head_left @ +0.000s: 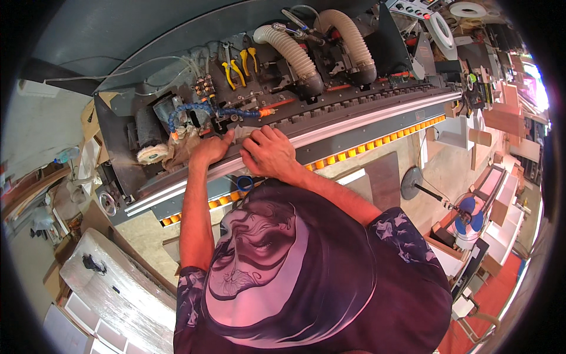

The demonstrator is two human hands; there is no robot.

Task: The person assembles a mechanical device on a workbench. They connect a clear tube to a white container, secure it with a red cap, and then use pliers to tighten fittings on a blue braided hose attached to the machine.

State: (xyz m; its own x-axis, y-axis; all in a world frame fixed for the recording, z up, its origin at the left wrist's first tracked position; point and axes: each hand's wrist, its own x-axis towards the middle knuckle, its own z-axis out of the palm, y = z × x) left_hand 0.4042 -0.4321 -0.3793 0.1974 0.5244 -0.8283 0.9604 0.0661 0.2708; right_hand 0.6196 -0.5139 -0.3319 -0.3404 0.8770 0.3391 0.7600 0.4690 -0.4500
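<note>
My left hand (pixel 210 148) rests over the long machine's front rail, beside crumpled brownish plastic or paper (pixel 181 147). Its fingers look bent together, mostly hidden from above. My right hand (pixel 271 154) is just to the right on the same rail (pixel 365 121), fingers curled and closed. What either hand grips, if anything, is hidden. Between them a small pale grey piece (pixel 242 132) lies at the machine bed. Behind my hands runs a blue segmented hose (pixel 227 112) with an orange nozzle. A blue ring (pixel 244 183) sits below my right hand.
Yellow-handled pliers (pixel 234 75) lie on the machine deck, near two ribbed hoses (pixel 293 53). A cylindrical brush (pixel 152 147) stands at left. Yellow rollers (pixel 342 157) line the front edge. A fan (pixel 469 213) stands at right, a wrapped panel (pixel 112 289) lower left.
</note>
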